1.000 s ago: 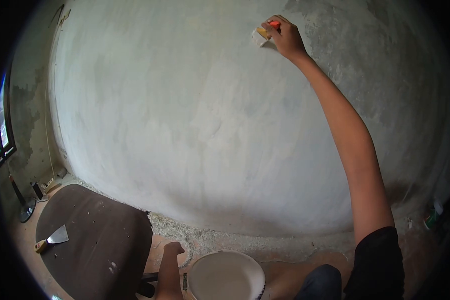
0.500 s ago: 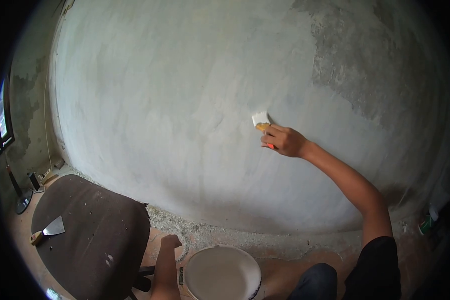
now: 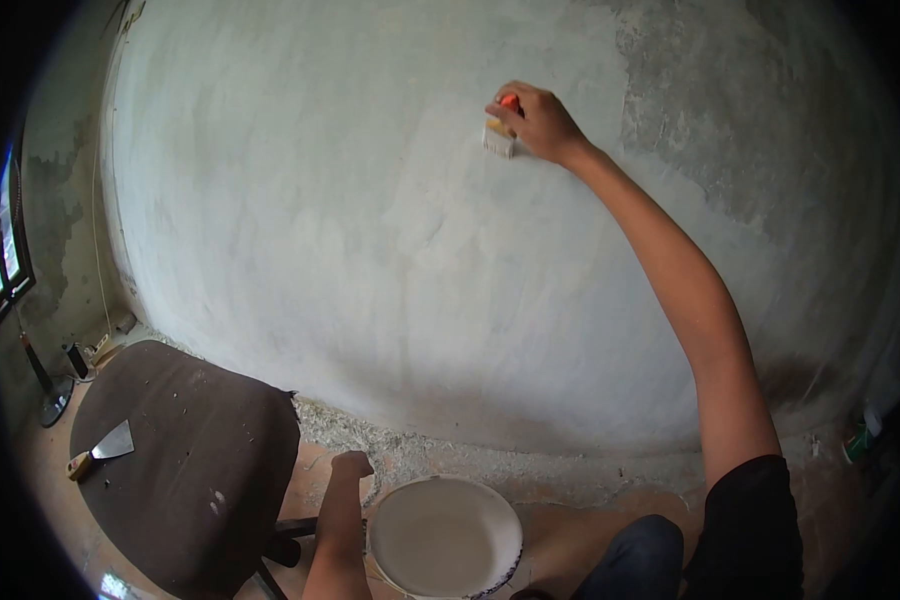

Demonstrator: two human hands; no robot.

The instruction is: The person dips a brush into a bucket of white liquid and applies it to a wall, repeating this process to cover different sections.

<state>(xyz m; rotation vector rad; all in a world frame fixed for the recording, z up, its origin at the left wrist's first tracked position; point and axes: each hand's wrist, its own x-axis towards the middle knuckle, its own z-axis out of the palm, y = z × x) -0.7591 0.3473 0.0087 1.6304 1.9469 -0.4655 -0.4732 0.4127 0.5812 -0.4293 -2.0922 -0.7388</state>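
My right hand is closed around the handle of a paintbrush, high on the wall. The bristles point downward and look white with paint, and they appear to touch the wall. A bit of red shows on the handle between the fingers. Low down, my left hand is curled into a fist beside a round bucket; nothing shows in it. Inside the bucket is a pale, off-white liquid.
A dark padded chair stands at left, with a scraper lying on it. Flakes of debris line the wall's foot. Bare grey plaster shows at upper right. A green container stands at far right.
My right hand has moved up and slightly left along the wall with the paintbrush. The bristles have turned from pointing up to pointing down. My left hand has stayed near the bucket.
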